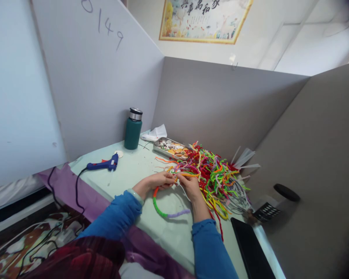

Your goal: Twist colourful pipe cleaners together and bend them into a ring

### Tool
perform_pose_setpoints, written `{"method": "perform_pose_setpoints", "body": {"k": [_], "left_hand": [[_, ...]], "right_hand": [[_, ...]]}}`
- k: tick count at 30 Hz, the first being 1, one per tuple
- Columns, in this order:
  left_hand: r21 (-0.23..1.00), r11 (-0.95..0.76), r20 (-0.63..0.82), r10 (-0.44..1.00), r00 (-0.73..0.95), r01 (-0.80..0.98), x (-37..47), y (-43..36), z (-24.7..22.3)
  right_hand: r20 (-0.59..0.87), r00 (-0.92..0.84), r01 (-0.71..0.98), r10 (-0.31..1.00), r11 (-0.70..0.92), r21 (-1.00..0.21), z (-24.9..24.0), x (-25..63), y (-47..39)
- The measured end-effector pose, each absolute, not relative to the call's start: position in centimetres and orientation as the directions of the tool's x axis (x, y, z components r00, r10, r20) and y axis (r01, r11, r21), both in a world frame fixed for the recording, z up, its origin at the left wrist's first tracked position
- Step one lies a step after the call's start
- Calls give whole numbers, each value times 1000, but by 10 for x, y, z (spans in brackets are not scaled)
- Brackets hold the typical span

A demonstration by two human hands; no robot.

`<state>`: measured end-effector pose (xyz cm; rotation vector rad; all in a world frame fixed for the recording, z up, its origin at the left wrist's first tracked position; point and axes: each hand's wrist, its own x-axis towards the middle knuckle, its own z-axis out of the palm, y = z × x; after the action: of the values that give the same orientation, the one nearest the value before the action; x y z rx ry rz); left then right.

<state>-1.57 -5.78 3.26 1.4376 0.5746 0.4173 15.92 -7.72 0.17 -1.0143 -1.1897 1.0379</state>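
Note:
My left hand [162, 180] is closed in a pinch on a curved fuzzy craft strip [159, 211]. The strip hangs down in bands of orange-red, green and pale purple, its purple end lying to the right. Close beside it, my right hand [189, 186] is also pinched, with an orange fuzzy strand [192, 175] at its fingertips. A thin white wire [182, 189] runs below the fingers between both hands. The exact contact at the fingertips is too small to make out. Just beyond lies a tangled heap of colourful fuzzy strands [212, 166].
A metal tray [177, 157] of small round pieces stands behind the heap. To the left are a green bottle [133, 130] and a blue glue gun [103, 165] with its cord. A black flat object [251, 248] lies at the right edge. Grey partitions [215, 100] surround the table.

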Motion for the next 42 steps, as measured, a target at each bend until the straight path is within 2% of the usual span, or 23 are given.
{"method": "perform_pose_setpoints", "body": {"k": [3,8,17,22,26,31,35,42], "left_hand": [[990,105,-135,613,778,89,-16,-57,32],[988,120,-152,678,719,96,-15,-54,30],[992,84,-125,736,665,94,-15,-57,33],[997,44,-74,760,646,62,-16,-54,33],[1000,21,-23,783,622,11,-16,-53,34],[997,65,-32,799,601,-34,-15,-52,33],[996,63,-11,804,594,-66,-16,-50,32],[996,44,4,863,506,-83,-13,-45,27]], "right_hand": [[303,56,-13,951,304,-952,9,157,-82],[418,-99,25,903,422,-906,22,154,-90],[339,-205,27,918,351,-936,26,157,-97],[237,-254,-90,938,221,-971,24,158,-99],[209,-253,-233,944,150,-961,26,160,-102],[181,-239,-386,954,78,-919,29,161,-100],[125,-166,-375,978,55,-926,26,160,-93],[153,-103,-391,983,101,-915,23,159,-91]]}}
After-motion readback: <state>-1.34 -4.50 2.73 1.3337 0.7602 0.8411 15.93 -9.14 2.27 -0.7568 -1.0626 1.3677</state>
